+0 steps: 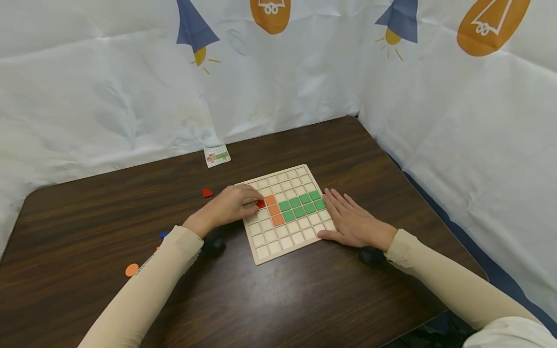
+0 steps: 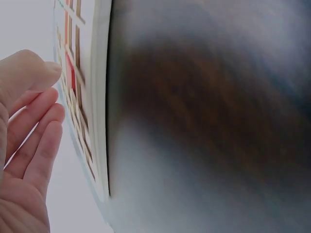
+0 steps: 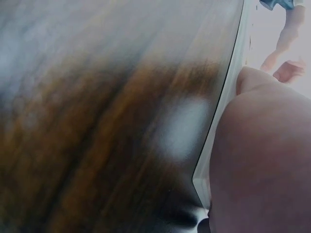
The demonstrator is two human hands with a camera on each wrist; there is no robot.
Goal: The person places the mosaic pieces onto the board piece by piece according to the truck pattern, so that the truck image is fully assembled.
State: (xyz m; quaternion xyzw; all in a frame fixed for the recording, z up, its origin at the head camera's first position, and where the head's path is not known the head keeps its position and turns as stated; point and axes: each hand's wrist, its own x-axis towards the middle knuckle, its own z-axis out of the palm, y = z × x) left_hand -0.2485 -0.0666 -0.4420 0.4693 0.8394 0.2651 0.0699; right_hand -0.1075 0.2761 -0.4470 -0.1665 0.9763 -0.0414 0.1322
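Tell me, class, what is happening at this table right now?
A person sits at a dark wooden table with a pale grid board. The left hand pinches a red piece against the board, beside three orange tiles and a block of green tiles. The right hand lies flat on the board's right edge. Loose pieces lie to the left.
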